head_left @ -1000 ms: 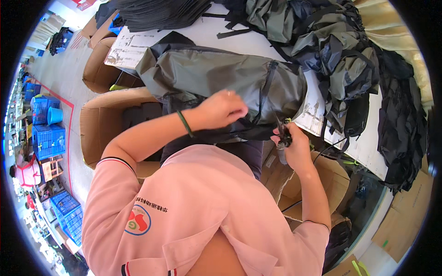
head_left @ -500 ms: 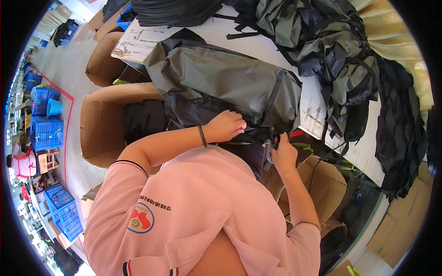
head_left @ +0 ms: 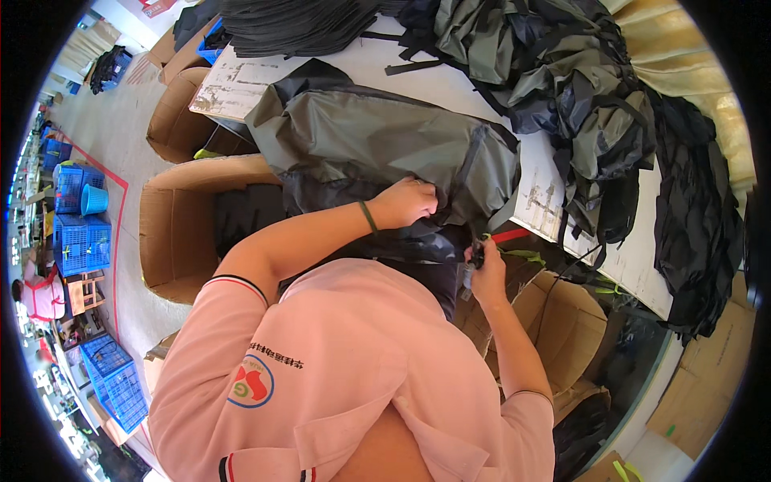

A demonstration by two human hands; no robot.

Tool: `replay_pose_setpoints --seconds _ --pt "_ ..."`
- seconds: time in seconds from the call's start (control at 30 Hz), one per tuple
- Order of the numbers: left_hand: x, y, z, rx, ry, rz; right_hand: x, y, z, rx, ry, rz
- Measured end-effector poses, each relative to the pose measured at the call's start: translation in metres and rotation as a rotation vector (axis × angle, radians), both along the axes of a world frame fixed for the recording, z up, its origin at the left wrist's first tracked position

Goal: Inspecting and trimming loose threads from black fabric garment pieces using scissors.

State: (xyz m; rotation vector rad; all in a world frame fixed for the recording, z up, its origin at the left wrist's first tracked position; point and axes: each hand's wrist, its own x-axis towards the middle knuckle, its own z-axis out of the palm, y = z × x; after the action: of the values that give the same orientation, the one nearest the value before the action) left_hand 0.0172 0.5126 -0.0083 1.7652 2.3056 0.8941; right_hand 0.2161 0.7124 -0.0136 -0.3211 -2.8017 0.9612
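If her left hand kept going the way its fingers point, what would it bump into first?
The left hand already presses its fingers into the grey-green bag on the white table; going on, it would likely just push deeper into that fabric.

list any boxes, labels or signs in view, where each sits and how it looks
Open brown cardboard box: left of the table, rectangular, dark fabric inside.
Second brown cardboard box: further left, behind the first, open.
Brown cardboard cartons: under the white table, by the right hand.
Round red-and-green chest badge: on the pink shirt.
No screens.
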Motion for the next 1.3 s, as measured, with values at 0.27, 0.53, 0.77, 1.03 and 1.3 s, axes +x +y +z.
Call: replay_pose_setpoints --seconds 0.27,0.53,0.77,1.03,1.3 --pt "-0.003 -0.025 0.073 0.252 -0.372 -0.063 0.003 0.025 0.073 -0.13 -0.183 -0.122" --pt "0.0 -0.02 0.1 0.262 -0.557 0.002 -0.057 -0.021 0.12 -0.259 0.192 0.109" --pt "-0.004 -0.016 0.104 0.272 -0.759 -0.029 -0.083 -0.022 0.134 -0.592 0.002 0.092" --pt "-0.011 -0.004 0.097 0.088 -1.059 -0.08 -0.079 0.004 0.166 -0.293 -0.125 0.11" --pt "-0.011 0.0 0.093 0.08 -1.116 -0.027 -0.068 0.033 0.204 0.466 -0.276 0.383"
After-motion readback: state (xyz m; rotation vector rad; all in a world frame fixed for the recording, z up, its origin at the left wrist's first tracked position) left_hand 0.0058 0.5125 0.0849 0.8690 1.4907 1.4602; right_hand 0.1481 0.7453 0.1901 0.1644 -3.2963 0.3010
